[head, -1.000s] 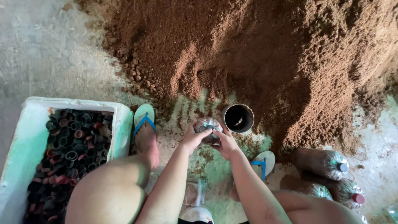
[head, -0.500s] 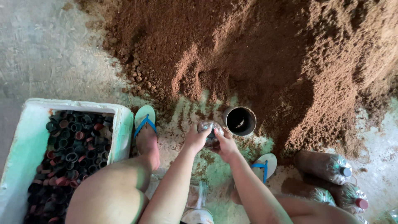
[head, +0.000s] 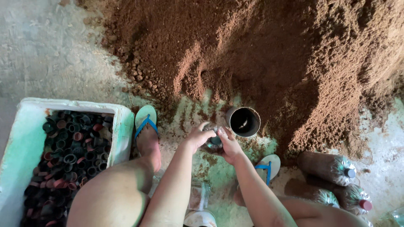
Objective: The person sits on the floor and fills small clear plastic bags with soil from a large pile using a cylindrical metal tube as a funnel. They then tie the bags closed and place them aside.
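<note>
Both hands meet over a small clear bag (head: 213, 143) stuffed with brown soil, just beside the dark round pipe (head: 243, 121) that stands on end at the foot of the soil heap (head: 252, 54). The left hand (head: 198, 136) has its fingers curled around the bag's near side, and the right hand (head: 229, 145) has its fingers folded over the bag's top, pinching at a small dark ring there (how tightly, the view does not settle). The bag sits between the two hands, touching both, a little nearer the person than the pipe's open mouth.

Away from the pipe on the left-hand side, past a foot in a blue-strapped sandal (head: 146, 122), a white foam box (head: 25, 138) holds a jumble of black and red plastic rings. On the pipe's other side, at the heap's lower edge, filled bags (head: 326, 166) lie on their sides with capped necks, one cap blue and another red. A second sandal (head: 267, 166) rests on the floor just below the pipe, beside the right forearm. The concrete floor (head: 50, 54) around the pipe is dusted with soil crumbs.
</note>
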